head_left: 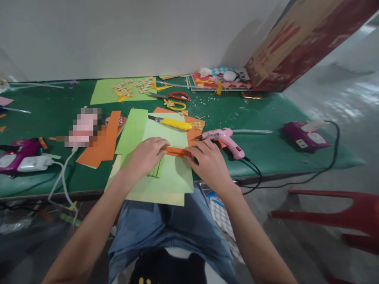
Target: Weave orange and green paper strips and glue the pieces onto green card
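Note:
A narrow orange paper strip [177,151] stretches between my two hands, over light green paper sheets [174,179]. My left hand [151,153] pinches its left end. At the strip's right end, my right hand [205,157] has its fingers closed on it. Green paper strips [156,170] lie partly under my left hand. Just beyond my hands a yellow utility knife [174,123] rests on the sheets, blade pointing left. A pink glue gun [226,142] lies right beside my right hand, its nozzle close to my fingers.
Scissors with red handles [179,96] and a yellow-handled pair [177,105] lie behind the knife. Orange paper [111,136] and a blurred-out pink item [84,128] are on the left. Purple power strips [306,136] sit at both sides. A cardboard box [284,47] stands back right; a red stool [331,209] is at right.

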`<action>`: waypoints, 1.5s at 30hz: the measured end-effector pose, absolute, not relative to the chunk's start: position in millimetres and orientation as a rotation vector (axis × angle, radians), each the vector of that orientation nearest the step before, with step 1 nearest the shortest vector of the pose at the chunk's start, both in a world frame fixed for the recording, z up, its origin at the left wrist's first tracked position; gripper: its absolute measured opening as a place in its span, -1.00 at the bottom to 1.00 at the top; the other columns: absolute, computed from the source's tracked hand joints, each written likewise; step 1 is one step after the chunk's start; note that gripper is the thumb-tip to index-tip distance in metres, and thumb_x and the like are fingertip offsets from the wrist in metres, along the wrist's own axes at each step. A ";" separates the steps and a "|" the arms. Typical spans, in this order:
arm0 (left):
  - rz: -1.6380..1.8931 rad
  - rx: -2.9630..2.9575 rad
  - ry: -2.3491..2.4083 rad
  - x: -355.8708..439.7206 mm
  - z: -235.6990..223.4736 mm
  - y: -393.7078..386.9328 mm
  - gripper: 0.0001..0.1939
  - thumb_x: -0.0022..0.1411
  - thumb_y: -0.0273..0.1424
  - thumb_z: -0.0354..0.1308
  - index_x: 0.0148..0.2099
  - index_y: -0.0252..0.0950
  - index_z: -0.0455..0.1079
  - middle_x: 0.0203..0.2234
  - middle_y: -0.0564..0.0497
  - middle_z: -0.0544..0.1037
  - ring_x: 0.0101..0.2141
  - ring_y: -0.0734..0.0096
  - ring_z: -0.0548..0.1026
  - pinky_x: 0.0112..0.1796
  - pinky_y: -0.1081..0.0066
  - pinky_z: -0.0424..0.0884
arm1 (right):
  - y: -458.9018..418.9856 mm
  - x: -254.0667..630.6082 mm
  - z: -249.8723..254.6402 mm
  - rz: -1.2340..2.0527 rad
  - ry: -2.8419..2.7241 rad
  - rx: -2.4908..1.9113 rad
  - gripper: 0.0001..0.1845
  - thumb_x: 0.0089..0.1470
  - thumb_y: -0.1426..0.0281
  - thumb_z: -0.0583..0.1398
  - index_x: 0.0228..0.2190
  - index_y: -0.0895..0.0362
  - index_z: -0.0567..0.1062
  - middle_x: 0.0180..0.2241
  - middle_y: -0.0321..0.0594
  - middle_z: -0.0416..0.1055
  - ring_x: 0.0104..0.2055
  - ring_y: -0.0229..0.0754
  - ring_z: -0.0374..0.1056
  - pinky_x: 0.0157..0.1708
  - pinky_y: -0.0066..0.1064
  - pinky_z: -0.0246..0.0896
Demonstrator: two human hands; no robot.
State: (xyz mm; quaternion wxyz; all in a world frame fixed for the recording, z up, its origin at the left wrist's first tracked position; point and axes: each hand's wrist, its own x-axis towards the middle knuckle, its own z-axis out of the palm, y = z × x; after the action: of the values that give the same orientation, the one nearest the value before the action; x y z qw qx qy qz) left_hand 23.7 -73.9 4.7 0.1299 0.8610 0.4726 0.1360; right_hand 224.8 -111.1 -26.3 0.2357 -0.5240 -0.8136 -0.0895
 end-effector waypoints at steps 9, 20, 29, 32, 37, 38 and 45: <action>0.383 2.486 1.395 23.4 7.5 -73.9 -0.82 0.28 -0.40 0.09 -0.08 -0.26 0.42 -0.12 -0.04 0.58 -0.11 0.24 0.51 -0.13 0.32 0.37 | -98.5 215.9 -19.0 -0.369 -2.236 -1.365 -0.77 0.18 0.48 0.10 -0.41 0.18 0.55 -0.39 -0.14 0.46 -0.26 -0.08 0.23 -0.25 -0.29 0.13; 0.381 2.425 1.588 29.6 8.6 -73.8 -0.92 0.28 -0.43 0.04 -0.24 -0.25 0.35 -0.34 -0.01 0.59 -0.32 0.27 0.54 -0.34 0.37 0.30 | -88.7 194.1 -8.2 -0.345 -2.149 -1.165 -0.75 0.24 0.42 0.05 -0.37 0.16 0.51 -0.37 -0.18 0.50 -0.26 -0.11 0.29 -0.24 -0.30 0.13; 0.488 2.314 1.647 23.6 7.1 -73.1 -0.87 0.26 -0.32 0.10 -0.31 -0.25 0.36 -0.38 0.02 0.60 -0.41 0.32 0.52 -0.37 0.38 0.29 | -101.5 256.9 -23.7 -0.247 -1.634 -1.791 -0.72 0.16 0.28 0.09 -0.17 0.17 0.44 -0.19 0.02 0.43 -0.10 0.06 0.27 -0.13 -0.11 0.16; 0.483 2.314 1.684 23.4 6.9 -72.7 -0.86 0.25 -0.32 0.11 -0.32 -0.27 0.38 -0.40 -0.02 0.59 -0.39 0.29 0.52 -0.36 0.36 0.32 | -109.7 274.3 -31.1 -0.252 -1.547 -2.033 -0.62 0.13 0.19 0.10 -0.15 0.22 0.43 -0.18 0.10 0.40 -0.11 0.10 0.24 -0.17 -0.10 0.15; 0.527 2.296 1.668 21.2 5.4 -72.4 -0.89 0.24 -0.38 0.12 -0.32 -0.29 0.40 -0.28 -0.06 0.59 -0.27 0.25 0.54 -0.25 0.33 0.38 | -108.4 282.1 -42.6 -0.295 -1.585 -2.132 -0.53 0.11 0.06 0.08 -0.24 0.22 0.46 -0.26 0.10 0.38 -0.17 0.12 0.23 -0.24 -0.10 0.16; 0.549 2.291 1.652 20.5 4.9 -72.4 -0.90 0.24 -0.39 0.12 -0.32 -0.28 0.40 -0.27 -0.05 0.59 -0.26 0.26 0.54 -0.24 0.33 0.38 | -106.4 282.6 -44.1 -0.305 -1.586 -2.130 -0.55 0.10 0.07 0.09 -0.26 0.21 0.46 -0.27 0.10 0.38 -0.18 0.13 0.23 -0.23 -0.09 0.16; 0.647 2.242 1.597 16.9 3.1 -71.8 -0.93 0.22 -0.44 0.09 -0.33 -0.24 0.38 -0.32 0.00 0.59 -0.26 0.30 0.54 -0.22 0.34 0.42 | -99.2 280.4 -42.9 -0.288 -1.546 -2.022 -0.69 0.05 0.15 0.10 -0.34 0.15 0.39 -0.35 0.04 0.39 -0.28 0.07 0.28 -0.25 -0.11 0.19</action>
State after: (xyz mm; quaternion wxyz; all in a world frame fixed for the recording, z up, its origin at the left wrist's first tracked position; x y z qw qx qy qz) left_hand 16.9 -71.8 3.1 0.1562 0.7832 0.5578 0.2258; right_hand 280.4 -99.2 -42.9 0.2858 -0.7565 -0.5783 -0.1077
